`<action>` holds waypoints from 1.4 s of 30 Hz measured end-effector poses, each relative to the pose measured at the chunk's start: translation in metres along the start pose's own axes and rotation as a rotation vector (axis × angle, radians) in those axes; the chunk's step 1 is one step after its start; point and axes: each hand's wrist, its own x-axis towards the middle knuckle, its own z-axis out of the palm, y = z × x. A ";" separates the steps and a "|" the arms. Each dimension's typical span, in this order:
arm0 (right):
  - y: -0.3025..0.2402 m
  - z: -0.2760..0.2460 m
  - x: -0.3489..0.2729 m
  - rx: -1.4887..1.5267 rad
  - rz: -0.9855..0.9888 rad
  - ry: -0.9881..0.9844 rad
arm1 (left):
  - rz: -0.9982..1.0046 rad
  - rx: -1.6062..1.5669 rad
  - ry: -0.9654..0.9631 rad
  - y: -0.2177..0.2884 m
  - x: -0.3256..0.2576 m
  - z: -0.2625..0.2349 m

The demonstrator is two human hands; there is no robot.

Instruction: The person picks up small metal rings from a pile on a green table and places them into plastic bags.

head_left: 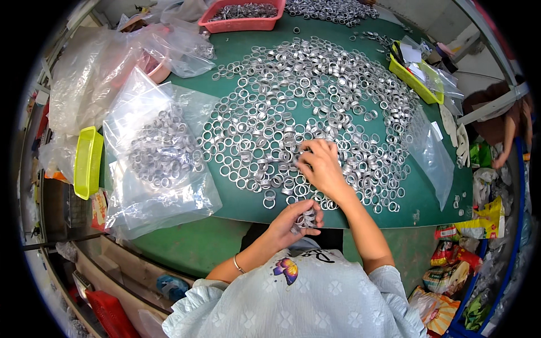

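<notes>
A broad spread of silver metal rings (270, 121) covers the middle of the green table (197, 84), some flat and some standing on edge. Close to the table's near edge, my left hand (287, 222) is curled around several metal rings (306, 219), palm turned up. My right hand (324, 169) is over the near part of the spread, its fingers bent and apart. Its thumb and fingertips are down among the rings; no ring is plainly seen in its grasp.
Left of the spread lies a clear plastic bag (163, 194) of rings. A pink basin (242, 23) of small metal parts stands at the far side. Yellow-green baskets (88, 163) sit left and right. Another clear bag (434, 158) lies right. A person's arm (509, 132) shows far right.
</notes>
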 end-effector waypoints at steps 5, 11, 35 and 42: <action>-0.003 -0.013 0.002 -0.118 0.125 0.169 | 0.047 0.032 0.062 0.001 -0.002 -0.004; -0.008 0.001 -0.003 -0.025 -0.008 -0.022 | 0.019 -0.059 0.063 0.001 -0.002 0.000; -0.007 -0.056 -0.084 -0.128 0.217 -0.161 | 0.018 -0.163 -0.212 -0.007 0.017 -0.009; -0.016 -0.042 -0.092 0.031 0.064 -0.214 | -0.017 -0.161 -0.064 -0.009 0.018 0.004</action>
